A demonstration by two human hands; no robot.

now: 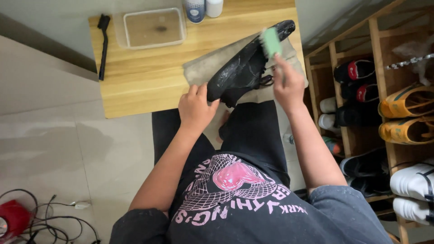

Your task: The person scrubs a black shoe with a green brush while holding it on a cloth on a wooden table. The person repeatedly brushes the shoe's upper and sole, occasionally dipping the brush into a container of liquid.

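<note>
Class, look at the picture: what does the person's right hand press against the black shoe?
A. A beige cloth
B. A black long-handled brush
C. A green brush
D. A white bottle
C: the right hand holds a green brush against the black shoe, which the left hand grips at its near end.

The black shoe (246, 68) looks like glossy leather or synthetic, its sheen broken by pale streaks. The green brush (271, 41) against it appears to be matt plastic. Under the shoe lies a soft, dull beige cloth (203, 68). The table (149, 86) is light wood with clear grain and a smooth, faintly satin finish. On it sit a clear plastic container (153, 28) and a slim matt black brush (103, 45). The floor tiles (54, 135) are smooth and slightly reflective. The shoe rack (339, 77) is bare, pale wood.
</note>
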